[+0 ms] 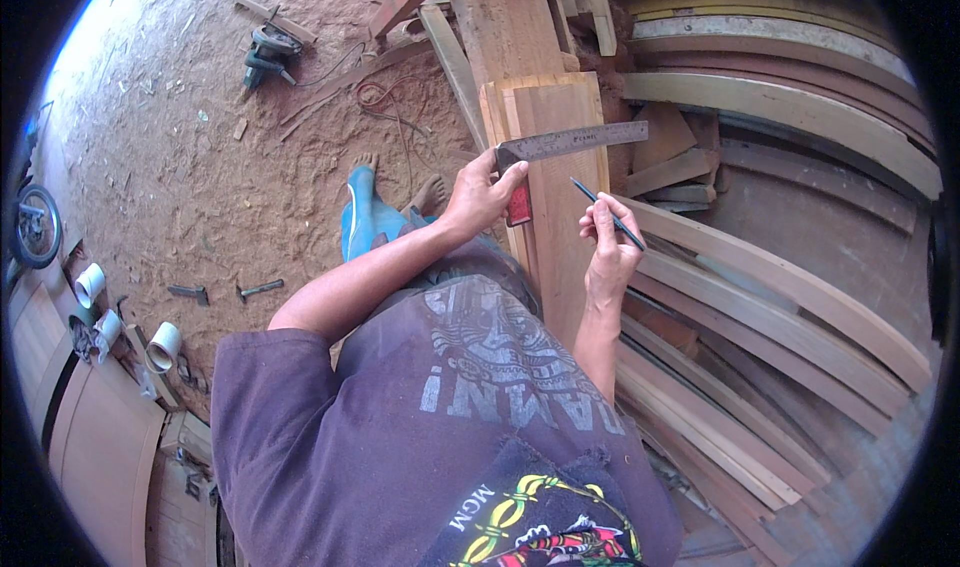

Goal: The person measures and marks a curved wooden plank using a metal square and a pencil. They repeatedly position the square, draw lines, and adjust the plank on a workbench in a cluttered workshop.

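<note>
My left hand (478, 192) is closed on the red stock of a try square (570, 144). The square's metal blade reaches to the right across a wooden board (560, 217), and past its right edge. A dark pencil (625, 229) sits between the fingers of my right hand (611, 242), its tip pointing up and left over the board, just below the blade. Whether the tip touches the wood, I cannot tell. The board lies lengthwise on a larger timber beam (505, 27).
Long planks (780, 287) are stacked along the right side. A green power tool (268, 55) and a red cord (378, 97) lie on the sawdust-covered ground at upper left. A hammer (262, 289) and white containers (162, 347) are at the left, with a wheel (38, 227) beyond.
</note>
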Tool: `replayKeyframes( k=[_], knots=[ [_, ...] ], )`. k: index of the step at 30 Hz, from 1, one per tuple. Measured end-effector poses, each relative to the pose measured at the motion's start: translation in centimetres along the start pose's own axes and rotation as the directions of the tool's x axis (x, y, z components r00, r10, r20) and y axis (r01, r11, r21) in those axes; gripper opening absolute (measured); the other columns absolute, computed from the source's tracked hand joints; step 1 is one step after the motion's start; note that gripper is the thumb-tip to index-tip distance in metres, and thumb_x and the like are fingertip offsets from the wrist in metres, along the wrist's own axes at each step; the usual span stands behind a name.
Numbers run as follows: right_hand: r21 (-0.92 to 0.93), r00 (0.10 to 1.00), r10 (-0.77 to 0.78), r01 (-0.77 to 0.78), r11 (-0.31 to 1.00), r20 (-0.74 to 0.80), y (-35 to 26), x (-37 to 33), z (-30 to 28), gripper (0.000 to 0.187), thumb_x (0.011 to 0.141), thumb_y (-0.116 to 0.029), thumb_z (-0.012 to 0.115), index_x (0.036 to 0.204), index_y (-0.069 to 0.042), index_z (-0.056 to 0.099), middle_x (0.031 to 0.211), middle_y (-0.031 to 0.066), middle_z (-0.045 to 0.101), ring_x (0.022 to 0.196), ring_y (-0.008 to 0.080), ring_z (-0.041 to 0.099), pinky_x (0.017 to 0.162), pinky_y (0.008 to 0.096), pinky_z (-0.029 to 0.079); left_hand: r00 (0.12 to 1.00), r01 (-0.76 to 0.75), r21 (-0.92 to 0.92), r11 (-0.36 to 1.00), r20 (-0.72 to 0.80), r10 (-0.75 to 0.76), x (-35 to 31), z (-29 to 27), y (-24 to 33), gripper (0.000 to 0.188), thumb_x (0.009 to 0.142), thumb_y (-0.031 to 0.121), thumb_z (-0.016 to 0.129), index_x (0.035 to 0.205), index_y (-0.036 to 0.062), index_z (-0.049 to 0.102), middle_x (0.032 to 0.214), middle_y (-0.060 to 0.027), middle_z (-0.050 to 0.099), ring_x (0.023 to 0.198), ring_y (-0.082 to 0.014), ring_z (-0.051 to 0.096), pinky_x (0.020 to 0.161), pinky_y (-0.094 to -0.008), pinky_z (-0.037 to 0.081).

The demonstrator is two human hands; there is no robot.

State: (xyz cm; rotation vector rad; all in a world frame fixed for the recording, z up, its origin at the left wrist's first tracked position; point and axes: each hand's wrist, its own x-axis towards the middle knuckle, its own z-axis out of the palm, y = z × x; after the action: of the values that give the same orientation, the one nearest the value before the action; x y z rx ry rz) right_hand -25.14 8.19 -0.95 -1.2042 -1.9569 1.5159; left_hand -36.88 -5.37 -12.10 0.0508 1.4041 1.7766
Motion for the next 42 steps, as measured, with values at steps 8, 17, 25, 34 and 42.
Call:
replayKeyframes(
  k=[8, 17, 25, 34, 42],
  knots=[
    [-0.03, 0.995, -0.046, 0.049, 0.998, 0.09, -2.0, 2.4, 1.5, 0.021, 0.101, -0.019, 0.072, 0.107, 0.001, 0.073, 0.085, 0.0046, 0.071, 0.073, 0.0108, 0.065, 0.066, 0.0249, 0.052, 0.999, 0.047, 0.003, 0.999, -0.005, -0.047, 0.2, 0.0, -0.1, 0.034, 0.105, 0.032, 0.065, 0.121, 0.0014, 0.065, 0.084, -0.0026, 0.07, 0.064, -0.0087, 0.063, 0.053, -0.0277, 0.052],
    [-0.09, 0.944, -0.031, 0.064, 0.994, 0.33, -2.4, 8.6, 6.5, 0.022, 0.102, -0.024, 0.072, 0.096, -0.004, 0.073, 0.079, 0.0004, 0.069, 0.07, 0.0076, 0.063, 0.065, 0.0238, 0.051, 0.996, 0.086, 0.038, 0.996, -0.023, -0.085, 0.1, 0.1, 0.4, 0.036, 0.104, 0.034, 0.067, 0.121, 0.0018, 0.066, 0.088, -0.0029, 0.07, 0.069, -0.0087, 0.064, 0.054, -0.0269, 0.054],
    [-0.271, 0.922, 0.022, 0.091, 0.958, 0.387, -1.4, 11.3, 6.1, 0.02, 0.101, -0.023, 0.073, 0.095, -0.004, 0.074, 0.079, 0.0005, 0.069, 0.068, 0.0075, 0.064, 0.064, 0.0241, 0.054, 0.998, 0.023, 0.031, 0.999, -0.061, -0.021, -0.1, 0.3, 0.3, 0.034, 0.103, 0.029, 0.068, 0.122, 0.0013, 0.066, 0.078, -0.0044, 0.071, 0.06, -0.0095, 0.064, 0.051, -0.0286, 0.052],
    [-0.272, 0.901, -0.018, 0.15, 0.95, 0.433, -1.5, 12.2, 5.3, 0.019, 0.101, -0.023, 0.073, 0.095, -0.005, 0.074, 0.078, -0.0001, 0.069, 0.069, 0.0074, 0.065, 0.065, 0.0243, 0.054, 0.995, 0.062, -0.038, 0.997, -0.075, -0.065, 0.2, 0.5, 0.1, 0.034, 0.101, 0.03, 0.07, 0.119, 0.0007, 0.067, 0.076, -0.0035, 0.069, 0.059, -0.0074, 0.061, 0.05, -0.0282, 0.051],
    [-0.234, 0.878, 0.029, 0.095, 0.968, 0.477, -0.7, 11.5, 6.5, 0.018, 0.101, -0.023, 0.073, 0.097, -0.005, 0.074, 0.08, 0.0001, 0.07, 0.07, 0.0069, 0.065, 0.066, 0.0239, 0.055, 0.976, 0.178, 0.068, 0.982, -0.14, -0.167, 1.4, 1.0, 0.5, 0.035, 0.097, 0.033, 0.074, 0.11, 0.0007, 0.074, 0.084, -0.0064, 0.073, 0.072, -0.0132, 0.067, 0.063, -0.0338, 0.055]
  ],
)
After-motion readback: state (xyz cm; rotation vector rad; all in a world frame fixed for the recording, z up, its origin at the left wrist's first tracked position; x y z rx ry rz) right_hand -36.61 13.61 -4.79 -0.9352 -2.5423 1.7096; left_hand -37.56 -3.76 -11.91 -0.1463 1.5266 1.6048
